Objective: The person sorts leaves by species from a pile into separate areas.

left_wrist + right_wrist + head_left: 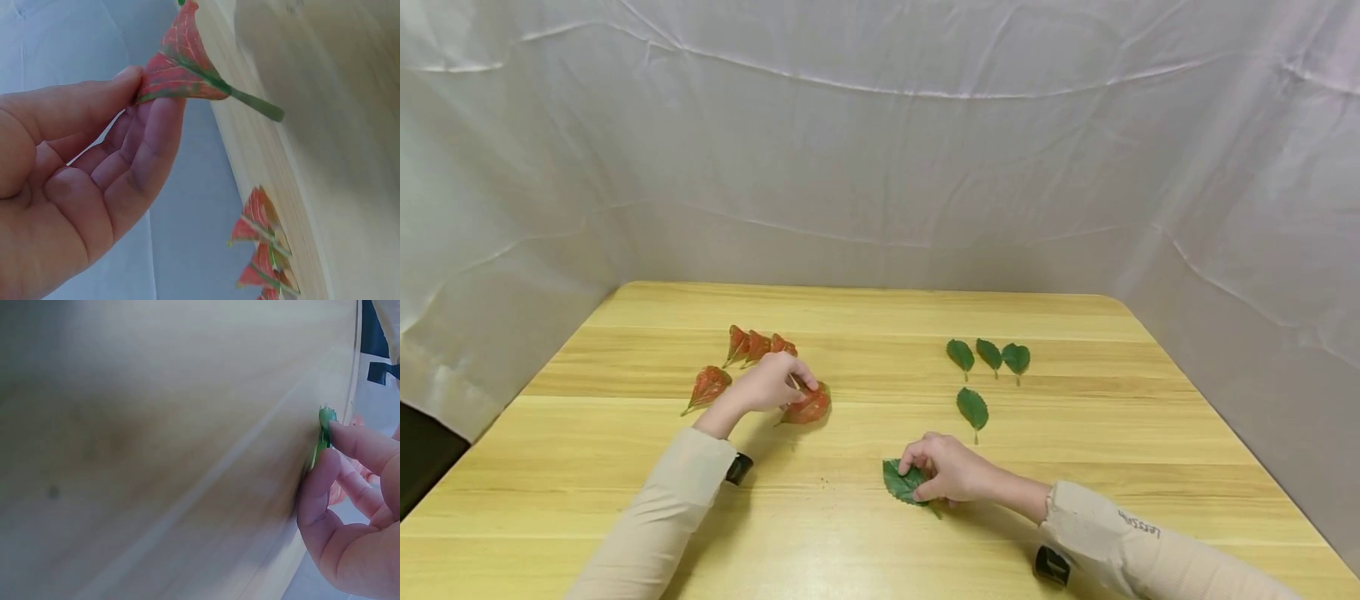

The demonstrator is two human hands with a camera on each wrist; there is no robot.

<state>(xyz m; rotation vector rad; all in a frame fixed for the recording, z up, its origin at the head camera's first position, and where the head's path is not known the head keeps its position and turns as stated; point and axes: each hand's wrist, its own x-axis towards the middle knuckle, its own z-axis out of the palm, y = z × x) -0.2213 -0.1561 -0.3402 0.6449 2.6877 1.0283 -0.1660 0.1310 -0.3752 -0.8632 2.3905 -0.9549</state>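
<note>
My left hand (772,382) pinches a red leaf (809,406) between thumb and fingertips. In the left wrist view this leaf (187,69) is folded along its midrib, its stem pointing right. Three red leaves (758,344) lie overlapped in a row behind that hand, and another red leaf (710,386) lies to its left. Nearer the front, my right hand (951,471) pinches a green leaf (898,482) close to the tabletop. The right wrist view shows thumb and finger at the edge of this green leaf (324,428), seen almost edge-on.
Three green leaves (988,354) form a row at the back right of the wooden table (865,542). A single green leaf (973,409) lies in front of them. Pale fabric (880,167) hangs around the table's back and sides.
</note>
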